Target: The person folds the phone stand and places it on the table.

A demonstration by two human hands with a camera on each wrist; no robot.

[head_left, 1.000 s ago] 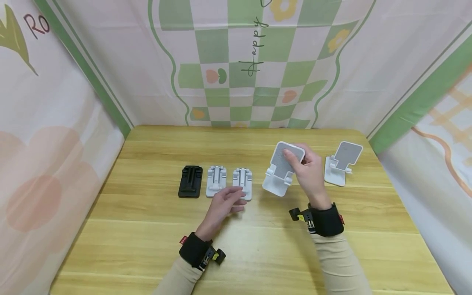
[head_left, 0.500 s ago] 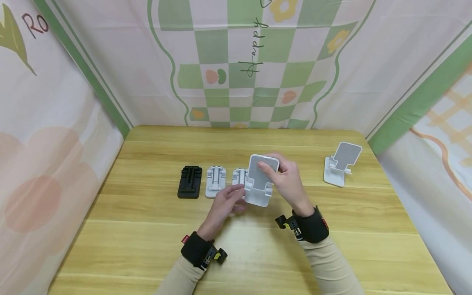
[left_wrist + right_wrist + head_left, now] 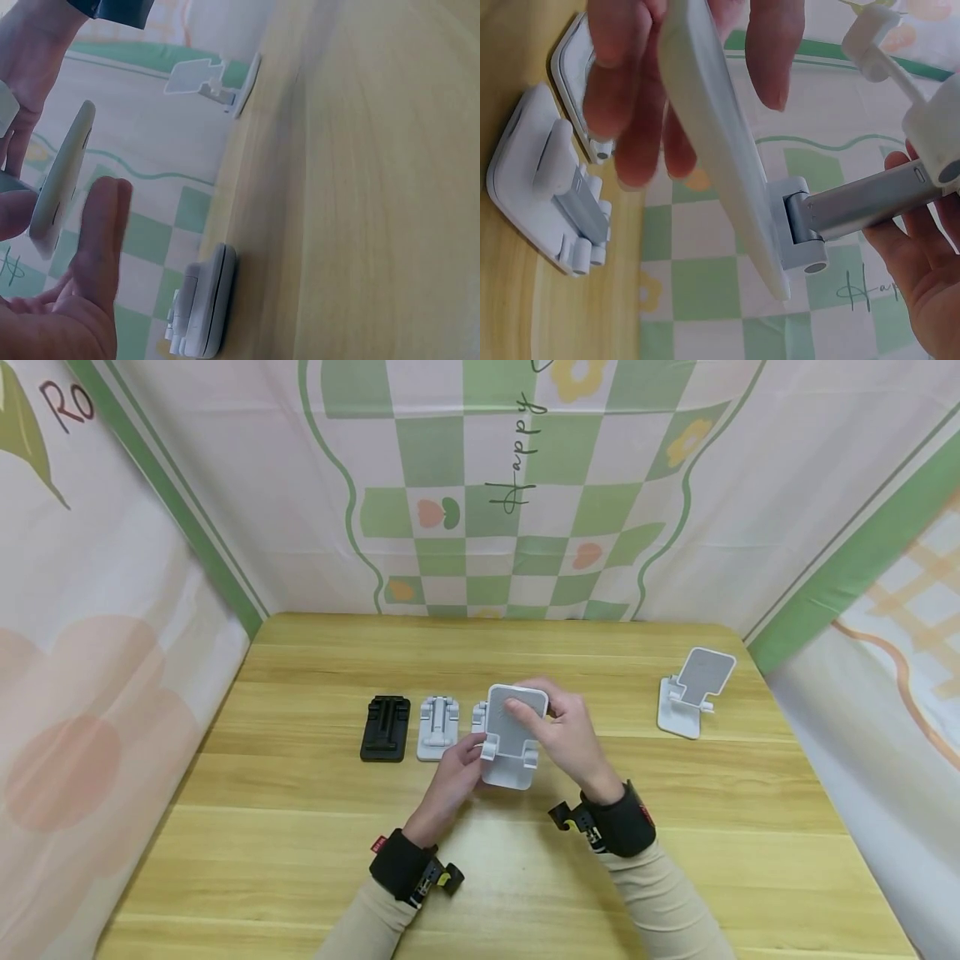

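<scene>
My right hand (image 3: 573,731) holds an unfolded white phone stand (image 3: 517,718) by its grey-padded upper plate, thumb on the pad and fingers behind. In the right wrist view, the stand's silver arm (image 3: 870,206) runs from that plate to the white base (image 3: 712,142). My left hand (image 3: 450,781) is at the base, thumb on one side and straight fingers on the other; the left wrist view shows a gap between the fingers (image 3: 105,232) and the base (image 3: 64,180). A folded white stand (image 3: 477,717) lies partly hidden behind the held one.
Left of the hands, a folded black phone stand (image 3: 386,729) and another folded white one (image 3: 438,728) lie in a row on the wooden table (image 3: 300,852). An unfolded white stand (image 3: 697,693) stands at the right. Patterned cloth (image 3: 555,552) hangs around the table.
My right hand has brought the unfolded stand leftward and slightly nearer, over the third folded stand, until its base came between my left thumb and fingers. The left hand has barely moved.
</scene>
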